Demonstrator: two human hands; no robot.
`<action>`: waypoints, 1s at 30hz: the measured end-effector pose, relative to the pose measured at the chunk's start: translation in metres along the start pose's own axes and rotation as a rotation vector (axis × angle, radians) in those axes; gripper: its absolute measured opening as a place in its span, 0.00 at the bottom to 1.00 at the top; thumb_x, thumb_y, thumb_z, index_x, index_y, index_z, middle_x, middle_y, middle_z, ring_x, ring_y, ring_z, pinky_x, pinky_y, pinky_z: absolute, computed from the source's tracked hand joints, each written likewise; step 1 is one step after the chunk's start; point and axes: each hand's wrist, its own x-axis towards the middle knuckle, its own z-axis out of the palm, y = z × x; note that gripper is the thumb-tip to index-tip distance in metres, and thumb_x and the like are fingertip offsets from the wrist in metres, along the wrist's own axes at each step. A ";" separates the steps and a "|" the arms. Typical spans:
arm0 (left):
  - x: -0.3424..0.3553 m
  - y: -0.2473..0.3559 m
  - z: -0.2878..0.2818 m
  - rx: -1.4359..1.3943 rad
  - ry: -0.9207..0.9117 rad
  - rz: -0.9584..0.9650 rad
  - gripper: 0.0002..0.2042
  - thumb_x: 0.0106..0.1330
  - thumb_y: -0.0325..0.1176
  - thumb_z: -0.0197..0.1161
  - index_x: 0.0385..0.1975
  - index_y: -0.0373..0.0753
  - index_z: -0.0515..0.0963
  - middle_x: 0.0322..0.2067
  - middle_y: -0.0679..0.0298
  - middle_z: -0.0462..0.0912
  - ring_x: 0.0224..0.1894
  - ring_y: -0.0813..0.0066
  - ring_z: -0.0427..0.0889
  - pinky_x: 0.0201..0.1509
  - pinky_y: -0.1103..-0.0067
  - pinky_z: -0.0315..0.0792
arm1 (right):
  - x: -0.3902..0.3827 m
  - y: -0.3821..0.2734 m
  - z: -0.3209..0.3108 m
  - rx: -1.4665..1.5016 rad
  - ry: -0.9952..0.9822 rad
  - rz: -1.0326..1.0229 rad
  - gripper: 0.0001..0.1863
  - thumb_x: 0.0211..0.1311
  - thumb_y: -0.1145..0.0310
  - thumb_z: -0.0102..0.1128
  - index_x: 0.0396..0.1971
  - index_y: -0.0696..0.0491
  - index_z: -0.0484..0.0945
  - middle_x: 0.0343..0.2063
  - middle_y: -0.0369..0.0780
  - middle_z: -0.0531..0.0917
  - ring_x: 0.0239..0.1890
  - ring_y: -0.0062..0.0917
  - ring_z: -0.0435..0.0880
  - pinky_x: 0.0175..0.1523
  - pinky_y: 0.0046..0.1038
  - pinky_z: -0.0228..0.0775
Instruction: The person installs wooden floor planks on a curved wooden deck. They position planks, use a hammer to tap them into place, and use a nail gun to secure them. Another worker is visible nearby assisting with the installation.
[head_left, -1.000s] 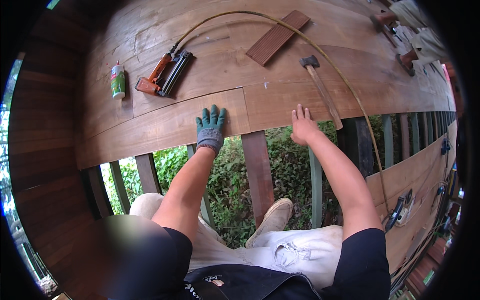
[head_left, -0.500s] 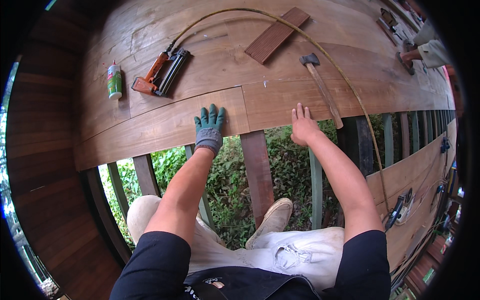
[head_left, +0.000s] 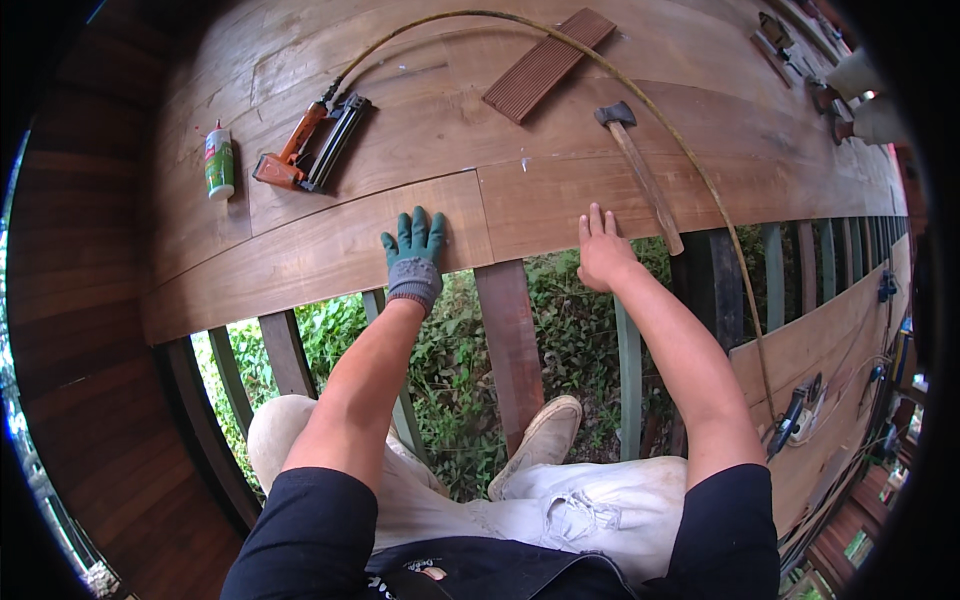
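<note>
My left hand [head_left: 413, 258], in a green and grey work glove, lies flat with spread fingers on the front floorboard [head_left: 310, 238]. Bare, my right hand [head_left: 603, 252] rests its fingers on the edge of the adjoining board [head_left: 545, 205], to the right of the seam between the two boards. Neither hand holds anything. Just right of my right hand lies a hatchet-like tool [head_left: 645, 180] with a dark metal head and wooden handle. Beyond my left hand sits an orange and black nail gun [head_left: 312, 145], joined to a yellowish air hose [head_left: 590, 52]. A green and white glue bottle [head_left: 219, 165] stands left of it.
Open joists [head_left: 510, 335] run under my legs, with green plants below the gaps. A grooved brown board [head_left: 548, 66] lies farther back. Loose planks with a power tool [head_left: 797, 415] on them are at right. Another person's legs [head_left: 868, 98] show at far right.
My hands keep their places on the boards; the view has shifted slightly. At far right, the other person's feet and legs have moved.
</note>
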 end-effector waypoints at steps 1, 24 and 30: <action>-0.001 -0.001 0.001 -0.005 0.006 0.001 0.40 0.59 0.24 0.53 0.74 0.50 0.48 0.75 0.53 0.43 0.77 0.48 0.41 0.74 0.46 0.35 | 0.000 -0.002 -0.002 -0.005 -0.008 0.003 0.48 0.60 0.58 0.61 0.72 0.63 0.44 0.74 0.55 0.39 0.75 0.53 0.45 0.73 0.41 0.57; -0.029 0.039 -0.004 -0.423 0.294 -0.119 0.27 0.56 0.36 0.65 0.58 0.39 0.71 0.63 0.47 0.66 0.66 0.50 0.64 0.68 0.56 0.59 | -0.002 0.001 -0.007 0.033 -0.049 -0.021 0.43 0.61 0.67 0.52 0.73 0.59 0.42 0.75 0.50 0.37 0.76 0.49 0.43 0.72 0.46 0.55; -0.045 0.063 0.050 -1.705 0.055 -1.099 0.37 0.60 0.56 0.66 0.62 0.38 0.66 0.63 0.51 0.68 0.58 0.59 0.75 0.56 0.64 0.71 | -0.002 0.008 -0.004 0.052 -0.007 -0.030 0.44 0.62 0.64 0.54 0.74 0.54 0.42 0.76 0.45 0.37 0.77 0.42 0.43 0.73 0.45 0.55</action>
